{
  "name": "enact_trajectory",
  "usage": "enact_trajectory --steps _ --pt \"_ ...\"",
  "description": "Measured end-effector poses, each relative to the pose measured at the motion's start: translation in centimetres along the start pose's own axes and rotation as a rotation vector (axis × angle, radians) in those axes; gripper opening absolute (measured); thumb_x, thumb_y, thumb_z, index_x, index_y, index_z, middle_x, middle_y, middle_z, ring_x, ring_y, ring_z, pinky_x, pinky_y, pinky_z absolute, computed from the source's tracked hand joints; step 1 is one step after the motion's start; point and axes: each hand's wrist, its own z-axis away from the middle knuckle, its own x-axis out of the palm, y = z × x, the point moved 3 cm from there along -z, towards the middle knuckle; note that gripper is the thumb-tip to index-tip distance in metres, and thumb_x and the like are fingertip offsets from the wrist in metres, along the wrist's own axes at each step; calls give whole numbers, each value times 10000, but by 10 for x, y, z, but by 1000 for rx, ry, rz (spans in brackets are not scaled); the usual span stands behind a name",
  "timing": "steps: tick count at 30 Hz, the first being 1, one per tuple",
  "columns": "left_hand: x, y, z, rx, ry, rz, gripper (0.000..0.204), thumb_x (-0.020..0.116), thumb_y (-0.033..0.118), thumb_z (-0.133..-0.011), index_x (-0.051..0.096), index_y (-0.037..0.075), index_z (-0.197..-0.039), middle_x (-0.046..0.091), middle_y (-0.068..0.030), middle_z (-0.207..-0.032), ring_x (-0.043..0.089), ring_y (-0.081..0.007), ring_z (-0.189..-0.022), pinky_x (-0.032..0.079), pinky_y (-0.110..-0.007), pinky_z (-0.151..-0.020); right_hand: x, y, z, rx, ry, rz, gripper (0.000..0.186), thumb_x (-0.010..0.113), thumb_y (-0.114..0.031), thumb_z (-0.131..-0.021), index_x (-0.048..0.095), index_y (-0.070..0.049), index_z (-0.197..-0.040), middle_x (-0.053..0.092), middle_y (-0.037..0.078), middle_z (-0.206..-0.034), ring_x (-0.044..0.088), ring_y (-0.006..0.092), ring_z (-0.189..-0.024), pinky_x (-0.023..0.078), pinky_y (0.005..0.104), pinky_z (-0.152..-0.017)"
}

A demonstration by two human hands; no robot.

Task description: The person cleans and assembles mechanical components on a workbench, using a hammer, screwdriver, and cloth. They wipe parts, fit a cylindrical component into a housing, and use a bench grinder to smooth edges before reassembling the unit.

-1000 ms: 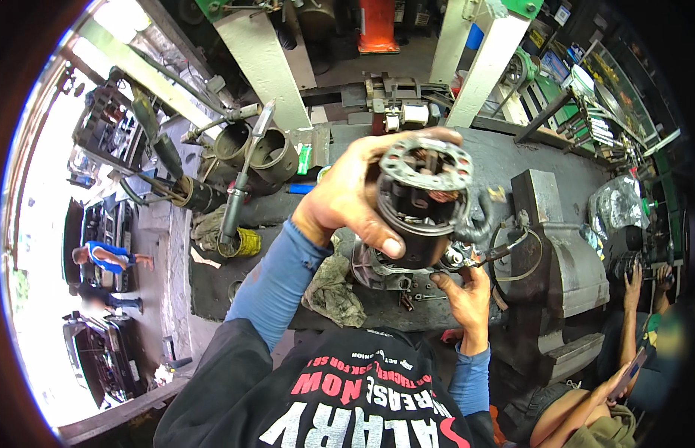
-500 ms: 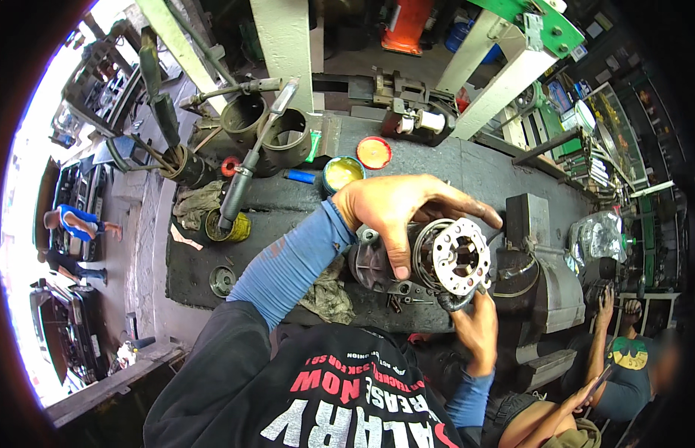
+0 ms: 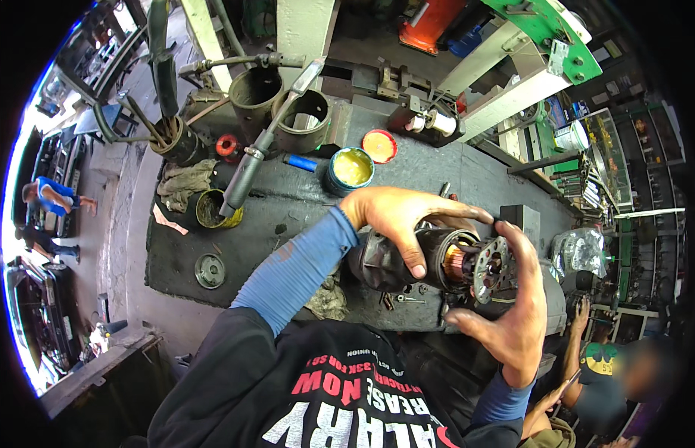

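Observation:
My left hand (image 3: 403, 224) is wrapped over the dark cylindrical housing of a starter motor (image 3: 403, 257), thumb on its near side. The motor lies level above the bench, its end to the right. From that end a copper commutator (image 3: 456, 261) shows, and beyond it a round brush plate (image 3: 491, 270) with holes stands tilted. Around the plate my right hand (image 3: 515, 313) is spread, forefinger over its top and thumb below; whether a fingertip touches it I cannot tell. Below the motor lie small bolts and a wrench (image 3: 411, 299), beside a grimy rag (image 3: 326, 300).
Behind my left hand stand an open blue tin of grease (image 3: 353, 169) and its red lid (image 3: 379, 146). A yellow tin (image 3: 211, 209), a long grey-handled tool (image 3: 250, 168) and a round metal cap (image 3: 209, 271) are leftward. A vise (image 3: 426, 116) sits behind; a co-worker (image 3: 609, 366) is at right.
The motor has turned so its side shows, and copper is now visible between housing and brush plate. My right hand has moved from below the plate to its right, fingers spreading. The view has shifted.

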Motion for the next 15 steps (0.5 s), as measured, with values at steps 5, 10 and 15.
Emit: enact_trajectory --steps 5,10,15 --pt "22 -9 52 -48 270 -216 1320 1022 211 -576 292 47 -1664 503 -195 -1592 461 -280 -1495 336 -395 -1260 15 -7 -22 129 -58 -149 982 1000 -128 -604 529 -40 -1461 651 173 -1359 668 329 -1228 531 420 -1058" --pt "48 -29 61 -77 574 -374 1167 1019 236 -517 464 73 -1531 619 -168 -1456 570 -356 -1383 433 -455 -1183 17 -12 -23 179 -39 -117 797 955 -45 -617 585 -30 -1322 685 112 -1233 702 248 -1102 555 383 -1001" --pt "52 -37 64 -69 649 -421 1111 1016 257 -529 489 88 -1493 622 -168 -1439 588 -374 -1344 437 -481 -1149 25 -10 -15 187 -62 -161 1101 1038 -159 -580 426 -23 -1486 554 126 -1414 575 263 -1272 497 407 -1100"
